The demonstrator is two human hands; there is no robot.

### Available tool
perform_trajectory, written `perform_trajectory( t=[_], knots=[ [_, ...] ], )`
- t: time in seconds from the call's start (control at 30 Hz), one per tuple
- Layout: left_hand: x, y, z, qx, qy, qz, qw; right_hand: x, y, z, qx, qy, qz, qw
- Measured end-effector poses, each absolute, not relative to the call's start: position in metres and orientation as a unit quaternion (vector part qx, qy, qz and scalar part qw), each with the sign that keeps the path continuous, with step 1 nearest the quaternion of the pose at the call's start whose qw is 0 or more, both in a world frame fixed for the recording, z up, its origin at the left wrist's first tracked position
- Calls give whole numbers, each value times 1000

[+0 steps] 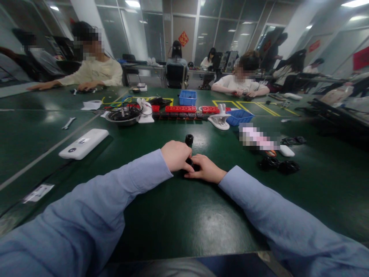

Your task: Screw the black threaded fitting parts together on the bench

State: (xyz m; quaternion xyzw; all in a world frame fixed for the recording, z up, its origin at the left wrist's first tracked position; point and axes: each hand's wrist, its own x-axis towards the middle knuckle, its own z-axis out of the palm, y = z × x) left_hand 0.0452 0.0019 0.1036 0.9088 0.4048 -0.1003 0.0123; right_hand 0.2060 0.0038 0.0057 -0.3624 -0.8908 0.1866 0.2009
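Note:
In the middle of the green table my left hand (176, 155) and my right hand (208, 168) meet around a small black round part (190, 163). Fingers of both hands are closed on it and cover most of it, so its exact kind does not show. My left hand grips from above and the left; my right hand has it from the right, low over the tabletop. Just beyond my left hand a short black ribbed cylinder (189, 139) stands upright on the table, apart from my fingers.
A white power bank (84, 144) with a cable lies left, near a wrench (68, 123). Ahead are a metal bowl (122, 118), red power strips (180, 109), white clips (219, 118) and blue bins (187, 97). Black round parts (279, 165) lie right. Co-workers sit opposite.

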Motion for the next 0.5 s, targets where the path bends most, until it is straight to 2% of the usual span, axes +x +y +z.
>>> perform_trajectory(
  t=[0.5],
  knots=[
    [54,-9,106,870,476,-118,-40,207,5,4,-349,-894,183,211]
  ],
)
